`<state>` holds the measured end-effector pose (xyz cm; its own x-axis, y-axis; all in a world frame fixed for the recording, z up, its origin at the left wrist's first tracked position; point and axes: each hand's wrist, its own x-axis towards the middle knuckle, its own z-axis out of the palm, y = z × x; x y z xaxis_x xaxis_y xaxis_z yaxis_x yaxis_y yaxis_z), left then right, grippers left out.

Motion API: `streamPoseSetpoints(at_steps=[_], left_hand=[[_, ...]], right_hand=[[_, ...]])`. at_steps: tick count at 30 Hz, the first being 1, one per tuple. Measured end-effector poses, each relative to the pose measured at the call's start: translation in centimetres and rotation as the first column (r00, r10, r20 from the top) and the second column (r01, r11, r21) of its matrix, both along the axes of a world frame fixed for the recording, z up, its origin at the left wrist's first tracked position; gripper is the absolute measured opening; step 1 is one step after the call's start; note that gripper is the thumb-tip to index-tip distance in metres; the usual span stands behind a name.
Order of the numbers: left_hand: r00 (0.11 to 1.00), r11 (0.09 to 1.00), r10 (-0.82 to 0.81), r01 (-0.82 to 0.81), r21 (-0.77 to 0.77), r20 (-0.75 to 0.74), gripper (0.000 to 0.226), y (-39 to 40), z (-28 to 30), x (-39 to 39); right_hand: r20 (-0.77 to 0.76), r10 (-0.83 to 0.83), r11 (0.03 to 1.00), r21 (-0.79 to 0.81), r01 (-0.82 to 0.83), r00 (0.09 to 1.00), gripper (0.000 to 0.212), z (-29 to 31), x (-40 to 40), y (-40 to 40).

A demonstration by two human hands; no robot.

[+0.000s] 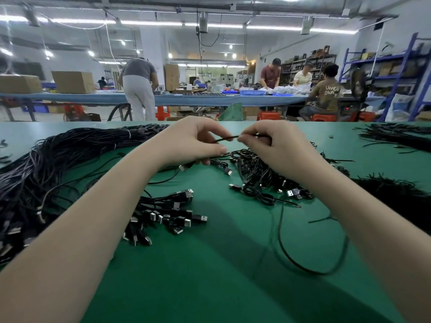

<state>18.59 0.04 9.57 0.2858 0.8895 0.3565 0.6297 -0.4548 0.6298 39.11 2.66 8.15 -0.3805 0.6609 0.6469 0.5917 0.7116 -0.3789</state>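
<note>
Green bench (210,271) cloth lies under your two forearms. Nearest, below your right hand (275,148), one loose cable loop (310,268) curves on the cloth. Below your left hand (196,141) sits a heap of USB plugs (168,217), too many to count. Both hands are close together, each pinching one end of a single thin black strand (227,138) stretched between them. Left of your left hand lies one big cable bundle (70,150). Farther off, four people (140,89) work at one blue table (93,97).

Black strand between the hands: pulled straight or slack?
Pulled straight. The strand runs in a nearly straight line between the left hand and right hand, each pinching it; no sag shows.
</note>
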Motion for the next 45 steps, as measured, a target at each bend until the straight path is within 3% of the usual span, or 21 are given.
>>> streamPoseSetpoints(at_steps=[2, 4, 5, 7, 9, 10, 13, 15, 16, 19, 21, 23, 25, 27, 30, 33, 35, 37, 39, 42, 45], left_hand=[[0.996, 0.998, 0.051, -0.053, 0.030, 0.069, 0.015, 0.2, 0.1, -0.6], [0.937, 0.997, 0.080, -0.069, -0.046, 0.339, 0.017, 0.2, 0.3, -1.0], [0.847, 0.993, 0.088, -0.034, -0.112, 0.525, 0.021, 0.3, 0.3, -1.1], [0.524, 0.974, 0.101, 0.123, -0.192, 0.846, 0.021, 0.4, 0.4, -0.9], [0.282, 0.945, 0.088, 0.279, -0.169, 0.956, 0.012, 0.8, 0.2, -0.2], [0.286, 0.937, 0.078, 0.306, -0.168, 0.955, 0.015, 0.9, 0.1, 0.1], [0.529, 0.939, 0.034, 0.274, -0.209, 0.848, 0.042, 0.9, -0.1, 1.1], [0.605, 0.943, 0.011, 0.258, -0.209, 0.797, 0.049, 0.6, 0.2, 1.3], [0.582, 0.941, 0.003, 0.273, -0.199, 0.813, 0.048, 0.3, 0.5, 1.3], [0.330, 0.861, -0.064, 0.496, -0.116, 0.942, 0.047, -0.6, 1.7, 0.2], [0.326, 0.744, -0.174, 0.662, -0.093, 0.929, 0.045, -1.4, 2.2, -1.1], [0.590, 0.739, -0.250, 0.628, -0.243, 0.768, 0.044, -1.6, 2.0, -1.9], [0.895, 0.786, -0.205, 0.392, -0.478, 0.397, 0.048, -1.1, 1.0, -1.6], [0.983, 0.794, -0.106, 0.176, -0.582, 0.153, 0.054, -0.1, -0.1, -0.7], [0.920, 0.909, 0.081, 0.090, -0.407, 0.384, 0.043, 1.3, -1.1, 0.4], [0.716, 0.961, 0.091, 0.119, -0.249, 0.692, 0.043, 1.3, -0.7, 1.0], [0.523, 0.950, 0.020, 0.256, -0.179, 0.852, 0.048, 0.9, 0.3, 0.9], [0.373, 0.908, -0.086, 0.411, -0.082, 0.924, 0.048, -0.1, 1.3, 0.2], [0.395, 0.849, -0.189, 0.526, -0.053, 0.899, 0.040, -1.0, 1.9, -0.9], [0.656, 0.749, -0.296, 0.610, -0.257, 0.694, 0.028, -1.4, 1.3, -1.8], [0.945, 0.782, -0.200, 0.312, -0.539, 0.257, 0.047, -0.7, 0.0, -0.3]], right_hand=[[-0.104, -0.040, 0.999, 0.002, 0.040, 0.994, 0.012, 0.3, 0.5, 0.1], [-0.182, -0.062, 0.998, -0.013, 0.061, 0.981, 0.013, 0.6, 0.7, 0.1], [-0.196, -0.054, 0.998, -0.034, 0.048, 0.979, 0.013, 0.6, 0.6, 0.0], [-0.215, 0.018, 0.991, -0.123, -0.046, 0.976, 0.016, 0.4, -0.1, -0.4], [-0.262, 0.123, 0.961, -0.209, -0.180, 0.957, 0.019, -0.1, -1.1, -1.0], [-0.286, 0.163, 0.942, -0.239, -0.235, 0.944, 0.020, -0.3, -1.7, -1.3], [-0.324, 0.253, 0.880, -0.314, -0.356, 0.912, 0.021, -1.4, -3.0, -1.9], [-0.337, 0.325, 0.793, -0.413, -0.449, 0.884, 0.022, -2.1, -3.3, -1.8], [-0.338, 0.366, 0.732, -0.470, -0.493, 0.867, 0.024, -2.4, -3.3, -1.7], [-0.331, 0.372, 0.655, -0.568, -0.498, 0.867, 0.026, -3.3, -3.0, -1.2], [-0.352, 0.253, 0.690, -0.587, -0.422, 0.901, 0.027, -3.3, -2.3, -0.7], [-0.381, 0.144, 0.704, -0.609, -0.365, 0.913, 0.032, -2.7, -1.3, -0.1], [-0.443, 0.066, 0.698, -0.620, -0.359, 0.894, 0.033, -1.7, -0.6, 0.1], [-0.480, 0.058, 0.719, -0.588, -0.370, 0.875, 0.032, -0.7, -0.4, 0.0], [-0.519, 0.208, 0.646, -0.564, -0.515, 0.829, 0.029, -0.2, -1.3, -1.0], [-0.551, 0.348, 0.432, -0.624, -0.651, 0.759, 0.027, -1.4, -2.3, -1.6], [-0.475, 0.409, 0.381, -0.688, -0.618, 0.780, 0.029, -2.8, -2.6, -1.3], [-0.431, 0.352, 0.444, -0.704, -0.554, 0.831, 0.029, -3.9, -2.5, -0.7], [-0.448, 0.191, 0.576, -0.669, -0.470, 0.873, 0.028, -4.1, -1.7, 0.0], [-0.347, 0.077, 0.772, -0.572, -0.276, 0.935, 0.028, -2.8, -0.7, 0.3], [-0.307, 0.081, 0.873, -0.438, -0.217, 0.948, 0.031, -1.2, -1.2, -0.4]])
